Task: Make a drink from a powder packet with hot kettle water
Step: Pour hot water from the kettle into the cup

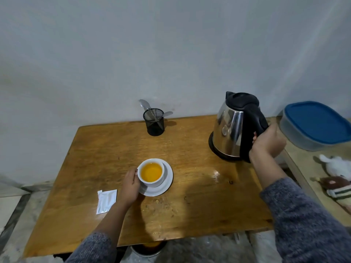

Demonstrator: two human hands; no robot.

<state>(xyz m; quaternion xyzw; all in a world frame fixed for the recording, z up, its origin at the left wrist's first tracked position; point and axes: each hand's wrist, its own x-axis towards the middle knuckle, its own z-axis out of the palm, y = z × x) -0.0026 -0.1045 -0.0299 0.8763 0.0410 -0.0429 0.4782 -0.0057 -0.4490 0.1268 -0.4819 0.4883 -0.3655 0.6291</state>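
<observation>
- Single head-worn view, wide-angle, looking forward and down from above the near edge of the wooden table (190, 205).
- Faces the pale wall (171, 44) behind it.
- Both forearms enter from the bottom edge, close.
- No second view.

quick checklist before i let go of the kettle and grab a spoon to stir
1. Kettle seated on its black base: cannot tell; it looks upright over the base, but the right hand is wrapped around the handle.
2. Cup steady: ok; it sits on the saucer with the left hand against its side.
3. Water poured: ok; the cup holds orange liquid below the rim.
4. Spoon within reach: ok; spoons stand in the black mesh holder at the back of the table.
5. Powder packet emptied: cannot tell; it lies flat left of the saucer.
6. Powder dissolved: cannot tell.
</observation>
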